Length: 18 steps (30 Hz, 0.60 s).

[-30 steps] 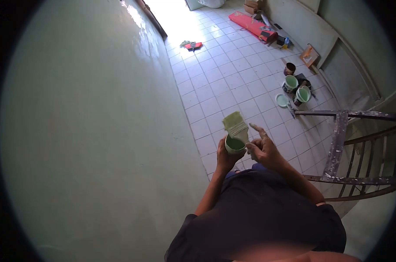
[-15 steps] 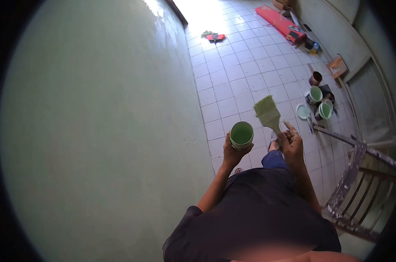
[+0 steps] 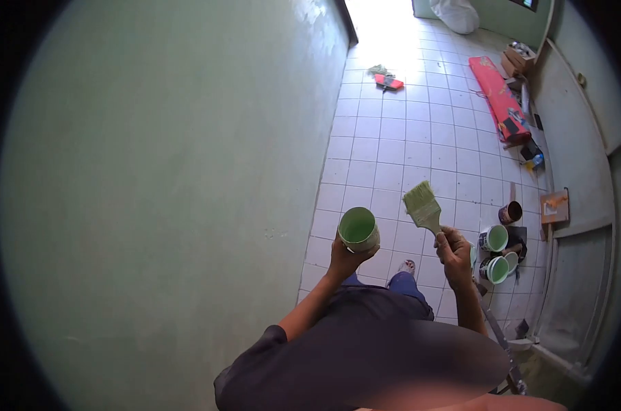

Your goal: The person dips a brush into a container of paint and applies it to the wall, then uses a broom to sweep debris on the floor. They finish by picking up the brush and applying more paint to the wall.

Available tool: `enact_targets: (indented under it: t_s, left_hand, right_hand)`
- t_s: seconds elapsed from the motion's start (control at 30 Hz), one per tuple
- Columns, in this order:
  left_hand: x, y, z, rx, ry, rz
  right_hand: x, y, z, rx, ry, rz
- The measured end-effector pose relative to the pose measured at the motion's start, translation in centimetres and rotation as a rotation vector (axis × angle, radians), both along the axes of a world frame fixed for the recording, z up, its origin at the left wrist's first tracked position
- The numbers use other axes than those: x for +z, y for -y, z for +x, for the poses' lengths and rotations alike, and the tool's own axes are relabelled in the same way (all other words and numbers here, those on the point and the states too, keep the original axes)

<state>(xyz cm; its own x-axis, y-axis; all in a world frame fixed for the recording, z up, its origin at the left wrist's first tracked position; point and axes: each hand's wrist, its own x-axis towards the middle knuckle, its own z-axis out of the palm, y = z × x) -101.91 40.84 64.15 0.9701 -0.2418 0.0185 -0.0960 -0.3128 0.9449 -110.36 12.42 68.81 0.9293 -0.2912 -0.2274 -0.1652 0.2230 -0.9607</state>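
My left hand (image 3: 350, 259) is wrapped round a paint can (image 3: 365, 241) with green paint inside, tipped so its mouth faces me. To its right, my right hand (image 3: 454, 252) grips a wide paintbrush (image 3: 423, 207) by the handle, bristles pointing up and away. Green paint coats the bristles. Brush and can are apart, both held above the tiled floor. On my left stands a pale green wall (image 3: 167, 178), which neither hand touches.
Paint buckets (image 3: 494, 238) and a dark can (image 3: 510, 213) stand on the tiled floor (image 3: 386, 164) at right. Farther off lie a red broom head (image 3: 389, 83) and a long red bundle (image 3: 499, 99). A white sack (image 3: 455, 15) sits at the back.
My view has swung, so the buckets and red bundle now appear lower. The wooden chair has mostly left view. My right-hand fingers have closed in round the brush handle; both hands keep their things.
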Motion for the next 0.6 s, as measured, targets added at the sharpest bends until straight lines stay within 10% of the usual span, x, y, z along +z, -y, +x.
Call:
enact_targets:
  t_s: [0.6]
  left_hand:
    - [-1.3,8.4,18.9,-0.025,-0.067,0.018]
  right_hand:
    - [1.5,14.2,19.3,-0.054,0.003,-0.552]
